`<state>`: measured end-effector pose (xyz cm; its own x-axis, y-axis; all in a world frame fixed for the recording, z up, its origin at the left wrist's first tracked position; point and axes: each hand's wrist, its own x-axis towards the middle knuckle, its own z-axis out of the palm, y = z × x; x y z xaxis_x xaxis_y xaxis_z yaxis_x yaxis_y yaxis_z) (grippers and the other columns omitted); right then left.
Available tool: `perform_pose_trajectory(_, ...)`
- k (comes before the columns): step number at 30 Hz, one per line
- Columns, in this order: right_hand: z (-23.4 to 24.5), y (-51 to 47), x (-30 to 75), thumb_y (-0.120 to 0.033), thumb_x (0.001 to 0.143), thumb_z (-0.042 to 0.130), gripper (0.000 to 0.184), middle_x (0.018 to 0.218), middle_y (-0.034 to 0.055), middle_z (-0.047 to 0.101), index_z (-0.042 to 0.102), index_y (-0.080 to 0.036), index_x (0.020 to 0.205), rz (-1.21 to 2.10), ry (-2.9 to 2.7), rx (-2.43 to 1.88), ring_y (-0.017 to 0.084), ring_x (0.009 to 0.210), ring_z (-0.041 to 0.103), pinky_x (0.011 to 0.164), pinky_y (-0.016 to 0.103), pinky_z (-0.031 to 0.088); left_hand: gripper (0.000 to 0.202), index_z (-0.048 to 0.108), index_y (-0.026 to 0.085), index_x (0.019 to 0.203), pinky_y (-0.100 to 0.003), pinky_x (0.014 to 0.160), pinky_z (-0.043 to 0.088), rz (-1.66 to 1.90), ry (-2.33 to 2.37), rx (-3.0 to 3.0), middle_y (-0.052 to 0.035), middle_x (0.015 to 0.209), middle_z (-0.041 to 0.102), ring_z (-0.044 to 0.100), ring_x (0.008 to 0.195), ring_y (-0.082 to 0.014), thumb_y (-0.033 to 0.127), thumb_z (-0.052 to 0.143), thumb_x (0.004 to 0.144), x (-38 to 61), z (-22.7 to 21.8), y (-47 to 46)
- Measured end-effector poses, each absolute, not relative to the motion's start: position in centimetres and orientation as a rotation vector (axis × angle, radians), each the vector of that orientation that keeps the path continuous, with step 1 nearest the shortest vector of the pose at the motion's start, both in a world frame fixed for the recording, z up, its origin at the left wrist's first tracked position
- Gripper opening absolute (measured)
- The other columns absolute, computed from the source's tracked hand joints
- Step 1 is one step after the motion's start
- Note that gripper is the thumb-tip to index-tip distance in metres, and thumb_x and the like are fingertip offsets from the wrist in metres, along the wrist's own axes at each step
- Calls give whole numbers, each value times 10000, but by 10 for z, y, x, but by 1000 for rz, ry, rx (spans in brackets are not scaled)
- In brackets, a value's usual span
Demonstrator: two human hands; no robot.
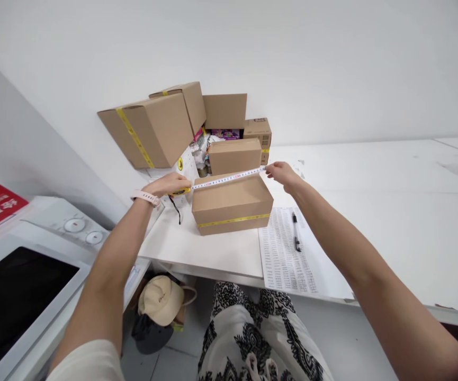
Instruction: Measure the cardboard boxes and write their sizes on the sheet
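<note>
Cloth sleeve [89, 362]; left grip [168, 184], right grip [282, 173] holding tape measure [229, 179] across oblong cardboard box [232, 202].

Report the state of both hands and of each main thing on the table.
Tape measure: pulled out, stretched over front box
Left hand: closed around its case
Right hand: pinching its free end
Front box: shut
Left box: taped
Pen: lying on printed sheet

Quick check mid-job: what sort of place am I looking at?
Probably a packing or storage corner: yellow-taped brown cardboard boxes stand on a white table, a yellow-cased tape measure spans one, and a white printed paper sheet lies nearby.
</note>
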<state>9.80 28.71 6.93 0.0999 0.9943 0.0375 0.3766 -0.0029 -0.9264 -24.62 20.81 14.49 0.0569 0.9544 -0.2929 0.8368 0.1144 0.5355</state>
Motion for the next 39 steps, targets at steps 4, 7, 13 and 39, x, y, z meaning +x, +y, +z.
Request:
perform_pose_trajectory(4, 98, 296, 92, -215, 858, 507, 146, 822, 74, 668, 599, -154, 763, 1020, -1362, -1280, 158, 767, 595, 747, 289, 443, 435, 647, 219, 1140, -215, 585, 494, 442, 1503, 1714, -42, 971, 671, 614, 789, -179, 479, 637, 792, -224, 144, 142)
perform_pose_trajectory(7, 97, 306, 70, -235, 879, 513, 152, 830, 57, 657, 595, -163, 774, 1047, -1528, -1181, 159, 799, 590, 800, 292, 448, 696, 464, 251, 1453, -228, 577, 518, 653, 1194, 1486, -76, 1049, 677, 620, 741, -159, 499, 652, 830, -182, 107, 85)
perform_pose_trajectory(13, 77, 329, 17, -385, 926, 548, 211, 867, 60, 645, 558, -211, 807, 856, -1918, -1354, 213, 864, 559, 834, 359, 454, 996, 185, 344, 1604, -229, 414, 476, 1119, 892, 875, -76, 1099, 611, 623, 683, -165, 554, 719, 790, -93, 31, 52)
perform_pose_trajectory(39, 42, 356, 16, -405, 752, 724, 225, 664, 15, 638, 643, -197, 730, 854, -1940, -1491, 180, 664, 585, 601, 279, 412, 827, 609, 290, 1388, -286, 439, 486, 1204, 907, 641, -89, 1099, 548, 586, 668, -163, 665, 777, 670, -30, 12, 40)
